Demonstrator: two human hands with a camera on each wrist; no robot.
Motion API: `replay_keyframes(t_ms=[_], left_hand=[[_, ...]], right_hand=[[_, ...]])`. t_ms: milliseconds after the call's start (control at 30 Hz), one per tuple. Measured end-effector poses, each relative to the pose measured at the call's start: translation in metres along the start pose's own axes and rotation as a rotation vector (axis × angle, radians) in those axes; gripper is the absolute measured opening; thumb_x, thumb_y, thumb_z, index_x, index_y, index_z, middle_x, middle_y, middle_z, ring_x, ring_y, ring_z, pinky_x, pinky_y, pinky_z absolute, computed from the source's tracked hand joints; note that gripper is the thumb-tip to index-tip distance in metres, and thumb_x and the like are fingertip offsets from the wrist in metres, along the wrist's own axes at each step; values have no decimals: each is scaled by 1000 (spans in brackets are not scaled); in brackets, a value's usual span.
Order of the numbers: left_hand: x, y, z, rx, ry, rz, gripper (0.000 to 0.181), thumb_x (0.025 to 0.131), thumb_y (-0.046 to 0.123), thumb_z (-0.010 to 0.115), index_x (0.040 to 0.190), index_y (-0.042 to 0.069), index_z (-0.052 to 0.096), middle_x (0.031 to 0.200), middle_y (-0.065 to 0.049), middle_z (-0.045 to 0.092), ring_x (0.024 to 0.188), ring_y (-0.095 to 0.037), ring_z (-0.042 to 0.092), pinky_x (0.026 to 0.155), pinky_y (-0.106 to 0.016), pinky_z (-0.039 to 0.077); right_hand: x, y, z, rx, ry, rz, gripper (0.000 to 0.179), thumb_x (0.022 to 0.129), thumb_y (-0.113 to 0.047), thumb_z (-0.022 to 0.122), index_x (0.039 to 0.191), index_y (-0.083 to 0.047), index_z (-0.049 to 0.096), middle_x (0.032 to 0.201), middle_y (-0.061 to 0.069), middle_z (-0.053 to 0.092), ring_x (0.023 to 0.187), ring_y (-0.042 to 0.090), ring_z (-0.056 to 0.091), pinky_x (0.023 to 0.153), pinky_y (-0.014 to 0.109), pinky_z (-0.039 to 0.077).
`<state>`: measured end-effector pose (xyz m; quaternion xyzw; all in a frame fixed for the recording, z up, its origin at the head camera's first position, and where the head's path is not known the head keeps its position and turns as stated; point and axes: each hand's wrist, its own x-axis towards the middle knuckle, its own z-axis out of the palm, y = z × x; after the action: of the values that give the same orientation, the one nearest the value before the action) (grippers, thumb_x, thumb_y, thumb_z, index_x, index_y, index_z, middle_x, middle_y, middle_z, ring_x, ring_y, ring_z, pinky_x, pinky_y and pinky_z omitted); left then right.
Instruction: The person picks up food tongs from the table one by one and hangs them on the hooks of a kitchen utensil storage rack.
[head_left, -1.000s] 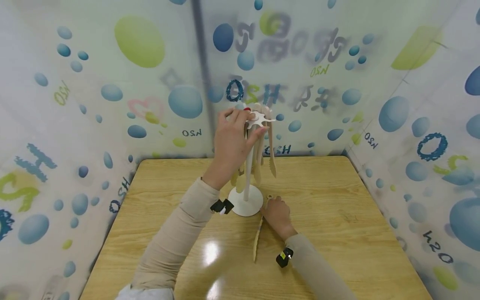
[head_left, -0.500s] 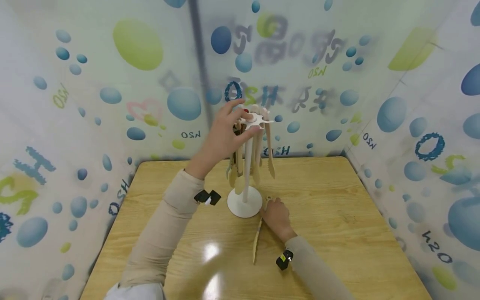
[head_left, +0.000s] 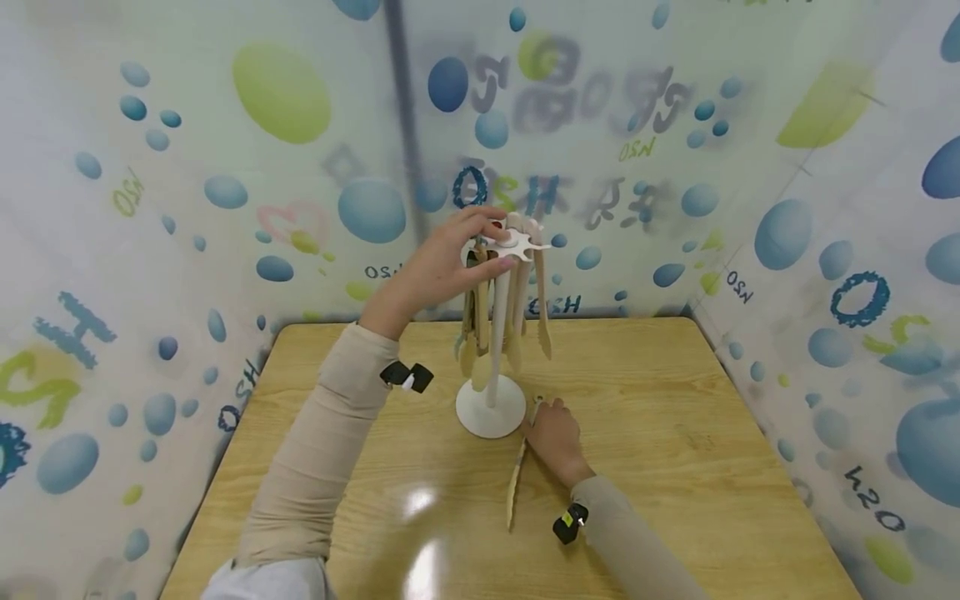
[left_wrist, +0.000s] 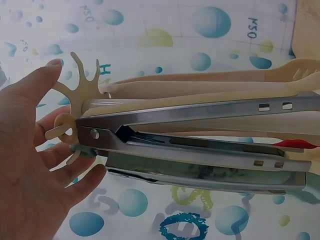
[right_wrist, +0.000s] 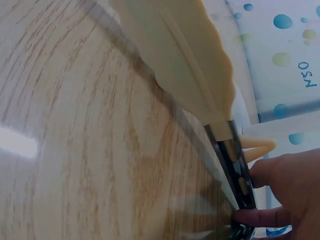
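Note:
A white utensil stand [head_left: 491, 408] stands on the table, with several utensils hanging from its star-shaped hook top [head_left: 512, 243]. My left hand [head_left: 435, 265] is at that top, thumb and fingers spread loosely around it. In the left wrist view, metal tongs [left_wrist: 200, 116] hang by their ring close to the fingers. My right hand [head_left: 553, 435] pinches a second pair of tongs [right_wrist: 231, 165] between thumb and fingers, low beside the stand's base. These tongs have a cream, wavy-edged head [right_wrist: 190, 55], which points toward the near side of the table.
The wooden table [head_left: 660, 450] is bounded by white walls [head_left: 337, 108] printed with blue and green dots. Cream-coloured utensils, including a serrated one [head_left: 544, 333], hang on the stand's right side. A greenish utensil [left_wrist: 200, 170] hangs beside the tongs in the left wrist view.
My left hand has drawn back leftward around the hook top, its fingers lifting and then coming down again. The right hand and its tongs have stayed in place.

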<state>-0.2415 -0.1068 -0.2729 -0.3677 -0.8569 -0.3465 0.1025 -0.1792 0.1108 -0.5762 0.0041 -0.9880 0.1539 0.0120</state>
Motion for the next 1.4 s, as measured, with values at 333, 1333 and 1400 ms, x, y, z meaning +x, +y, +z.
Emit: replay_keyframes(t_ms=[333,1333,1400], left_hand=[[-1,-3,2,-61,30,15,39,92,31,70,124,10,62,148,-7,43,132,-25,47,111,-45,42],[-3,4,9,22,170,-22,37,86,29,76,113,6,66,136,-10,52,122,-25,48,95,-40,47],[-4,4,10,24,172,-30,38,86,30,76,114,6,66,136,-10,52,123,-25,48,95,-39,47]], right_hand=[[7,7,-16,159,98,16,27,90,-28,66,72,-8,59,85,13,57,61,20,51,47,30,39],[7,-23,-164,393,660,-349,17,90,-15,71,91,-4,59,112,19,57,85,33,57,64,41,47],[7,-26,-172,404,678,-376,16,90,-14,71,92,-2,60,113,20,57,92,35,58,69,45,50]])
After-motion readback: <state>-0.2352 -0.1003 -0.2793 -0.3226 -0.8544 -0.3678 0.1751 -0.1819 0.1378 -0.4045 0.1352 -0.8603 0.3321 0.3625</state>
